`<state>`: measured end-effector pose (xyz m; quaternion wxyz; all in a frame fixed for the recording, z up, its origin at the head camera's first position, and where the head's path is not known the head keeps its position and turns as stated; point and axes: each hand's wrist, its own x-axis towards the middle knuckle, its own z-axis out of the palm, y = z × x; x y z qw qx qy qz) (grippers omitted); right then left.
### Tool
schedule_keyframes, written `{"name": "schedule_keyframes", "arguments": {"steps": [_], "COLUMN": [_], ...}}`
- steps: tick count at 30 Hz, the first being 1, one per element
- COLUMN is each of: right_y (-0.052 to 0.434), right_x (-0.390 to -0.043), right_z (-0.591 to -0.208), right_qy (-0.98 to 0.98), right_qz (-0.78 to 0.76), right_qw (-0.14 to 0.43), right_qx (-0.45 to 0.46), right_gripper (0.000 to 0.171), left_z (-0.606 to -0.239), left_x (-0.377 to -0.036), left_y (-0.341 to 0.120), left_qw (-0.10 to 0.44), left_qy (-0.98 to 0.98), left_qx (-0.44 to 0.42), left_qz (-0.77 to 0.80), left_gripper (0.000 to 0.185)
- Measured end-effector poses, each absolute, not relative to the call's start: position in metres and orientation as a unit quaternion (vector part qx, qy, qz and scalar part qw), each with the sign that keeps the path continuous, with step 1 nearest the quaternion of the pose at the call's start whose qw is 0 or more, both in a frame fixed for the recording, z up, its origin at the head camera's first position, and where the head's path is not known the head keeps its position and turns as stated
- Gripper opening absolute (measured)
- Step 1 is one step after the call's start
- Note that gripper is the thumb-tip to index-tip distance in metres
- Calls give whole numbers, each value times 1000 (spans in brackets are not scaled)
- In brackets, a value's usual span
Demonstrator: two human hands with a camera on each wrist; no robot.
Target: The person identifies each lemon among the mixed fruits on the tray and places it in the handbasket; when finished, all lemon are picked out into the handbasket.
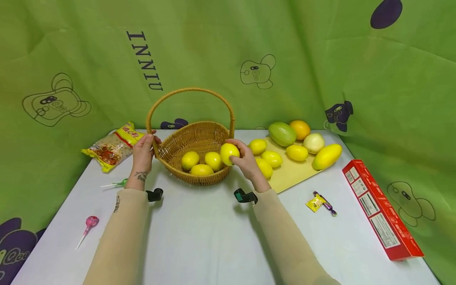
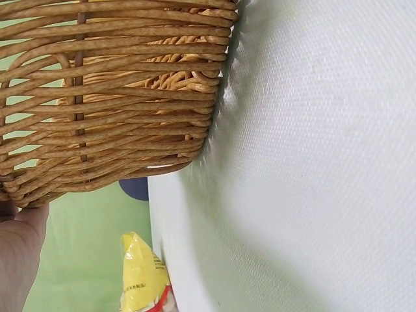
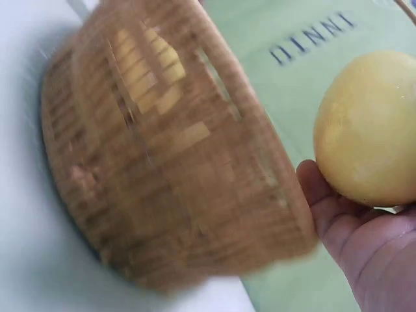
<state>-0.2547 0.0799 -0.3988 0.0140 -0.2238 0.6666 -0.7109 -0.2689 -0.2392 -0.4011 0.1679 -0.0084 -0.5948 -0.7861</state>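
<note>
The white table (image 1: 206, 237) bears everything, its cover finely textured in my left wrist view. On it stands the wicker basket (image 1: 199, 132), a rounded bowl of woven tan strands under a tall arched handle; my left grip (image 1: 142, 149) clasps it where handle meets rim, probably to stop it tipping or sliding. To its right, the flat, pale yellow tray (image 1: 289, 180) gathers assorted fruit within what I judge easy reach of my right side. The red carton (image 1: 382, 209), long and straight-edged, lies near the table's right edge; the crinkly, glossy snack bag (image 1: 112, 146) lies left of the basket. Both seem placed to leave me elbow room. My right grip (image 1: 246, 160) grasps a lemon (image 1: 229, 153), thumb in front and fingers behind, beside the basket's right rim; its smooth, rounded skin likely calls for that wraparound hold. Three more lemons (image 1: 202, 170) nestle low in the basket, where the curved wall should stop them rolling. Smallest are the shiny wrapped sweets (image 1: 316, 203), in front of the tray.
</note>
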Motion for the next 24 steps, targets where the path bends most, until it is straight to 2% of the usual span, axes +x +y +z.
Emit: {"name": "schedule_keyframes", "arguments": {"steps": [13, 17, 24], "right_y": [21, 22, 45], "right_x": [-267, -259, -265], "right_z": [-372, -359, -372], "right_qy": [730, 700, 660], "right_qz": [-649, -685, -729], "right_qw": [65, 50, -19], "right_qx": [-203, -194, -182], "right_gripper": [54, 56, 54], "left_z": [-402, -403, -402], "left_x": [-269, -269, -270], "left_y": [-239, -239, -239], "left_qw": [165, 166, 171], "left_qy": [-592, -591, -595], "left_qx": [1, 2, 6], "left_qz": [-789, -790, -786], "left_gripper": [18, 19, 19]}}
